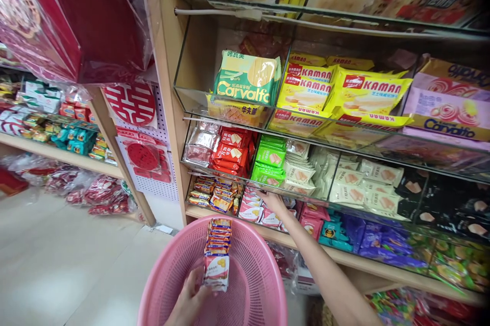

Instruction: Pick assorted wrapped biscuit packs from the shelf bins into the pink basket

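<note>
My left hand [191, 295] is over the pink basket [151, 285], its fingers and thumb closed at the near end of a row of small snack packets. The nearest packet [216, 271] is white and pink. Behind it lie several orange and blue packets [219, 234] in a line. My right hand [274, 202] reaches into the bottom shelf compartment among pink and white snack packets [250, 212]. The shelf edge and shadow hide its fingertips, so I cannot see whether it holds a packet.
Left of my right hand is a compartment of orange packets [222, 201]. Above are green packets [270, 157], red packets [231, 150] and yellow wafer bags [367, 91] behind glass ledges. A dark red box [103, 20] hangs at upper left. Tiled floor [76, 259] lies left of the basket.
</note>
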Demonstrator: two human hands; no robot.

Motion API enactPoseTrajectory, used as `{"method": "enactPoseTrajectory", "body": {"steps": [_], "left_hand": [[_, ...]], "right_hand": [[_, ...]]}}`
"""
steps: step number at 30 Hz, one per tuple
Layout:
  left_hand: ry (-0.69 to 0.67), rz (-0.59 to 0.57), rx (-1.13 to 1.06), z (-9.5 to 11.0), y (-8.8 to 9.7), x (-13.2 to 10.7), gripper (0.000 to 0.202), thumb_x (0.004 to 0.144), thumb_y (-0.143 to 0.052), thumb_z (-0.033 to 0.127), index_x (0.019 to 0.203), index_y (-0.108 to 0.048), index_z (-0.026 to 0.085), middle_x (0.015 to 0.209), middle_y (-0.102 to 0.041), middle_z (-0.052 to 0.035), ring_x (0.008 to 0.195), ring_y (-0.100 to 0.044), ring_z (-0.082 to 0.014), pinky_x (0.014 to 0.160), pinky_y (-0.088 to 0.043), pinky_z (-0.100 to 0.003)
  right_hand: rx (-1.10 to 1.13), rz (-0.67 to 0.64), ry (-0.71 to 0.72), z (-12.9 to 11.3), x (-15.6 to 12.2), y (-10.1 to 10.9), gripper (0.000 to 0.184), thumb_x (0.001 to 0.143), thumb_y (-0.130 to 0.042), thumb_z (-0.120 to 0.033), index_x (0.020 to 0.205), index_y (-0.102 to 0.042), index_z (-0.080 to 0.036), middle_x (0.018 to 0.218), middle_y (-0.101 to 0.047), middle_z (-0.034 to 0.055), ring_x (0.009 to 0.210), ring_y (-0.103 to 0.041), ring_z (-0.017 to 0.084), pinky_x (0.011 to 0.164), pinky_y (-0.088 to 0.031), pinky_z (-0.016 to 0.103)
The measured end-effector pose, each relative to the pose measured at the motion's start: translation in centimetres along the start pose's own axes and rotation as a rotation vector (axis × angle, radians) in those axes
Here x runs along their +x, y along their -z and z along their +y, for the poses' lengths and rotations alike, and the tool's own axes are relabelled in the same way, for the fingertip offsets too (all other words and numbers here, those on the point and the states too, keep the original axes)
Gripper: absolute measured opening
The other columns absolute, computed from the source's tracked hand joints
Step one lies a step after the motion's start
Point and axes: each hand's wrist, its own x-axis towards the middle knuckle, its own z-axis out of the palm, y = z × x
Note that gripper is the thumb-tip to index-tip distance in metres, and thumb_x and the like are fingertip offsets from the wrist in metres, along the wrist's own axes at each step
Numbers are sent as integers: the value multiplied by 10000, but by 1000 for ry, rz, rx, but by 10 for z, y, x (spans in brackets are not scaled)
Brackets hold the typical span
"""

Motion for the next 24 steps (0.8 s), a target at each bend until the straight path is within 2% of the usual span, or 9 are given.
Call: {"method": "enactPoseTrajectory", "body": {"steps": [4, 8, 13, 20, 24], "left_hand": [[-9, 73, -13, 1, 3, -1, 601, 604, -685, 456, 1128, -582, 181, 1185, -627, -92, 1045, -579, -289, 882, -455, -349], [6, 124, 10, 4, 4, 0, 523, 574, -693, 444, 1026, -640, 187, 1160, -643, -91, 1132, -521, -330, 914, -441, -385], [1, 115, 25, 7, 3, -1, 550, 579, -687, 431, 1064, -629, 178, 1130, -656, -99, 1134, -517, -333, 926, -435, -396], [6, 137, -6, 8, 5, -4, 578, 584, -693, 435, 1086, -621, 157, 1132, -651, -112, 1079, -556, -308, 914, -443, -378], [8, 135, 5, 13, 6, -6, 583, 610, -666, 424, 1122, -598, 154, 1170, -635, -113, 1069, -564, -291, 930, -430, -374]], "right_hand": [[-107, 6, 104, -1, -2, -4, 419, 835, -453, -467, 1136, -602, -217, 1099, -657, 73, 1109, -539, 261, 951, -369, 352], [-205, 6, 161, 0, -7, -1, 403, 875, -407, -453, 1115, -615, -203, 1088, -665, 92, 1104, -549, 259, 965, -353, 351], [-309, -28, 186, -5, -6, 5, 392, 861, -459, -469, 1022, -664, -177, 989, -695, 126, 1029, -594, 299, 931, -379, 353], [-383, -41, 274, -13, -6, 6, 373, 911, -395, -390, 1154, -597, -190, 1073, -678, 101, 1061, -587, 253, 952, -377, 337], [-431, -20, 296, -12, -12, 6, 356, 924, -374, -342, 1133, -606, -170, 1027, -690, 120, 1025, -608, 252, 927, -395, 332]]}}
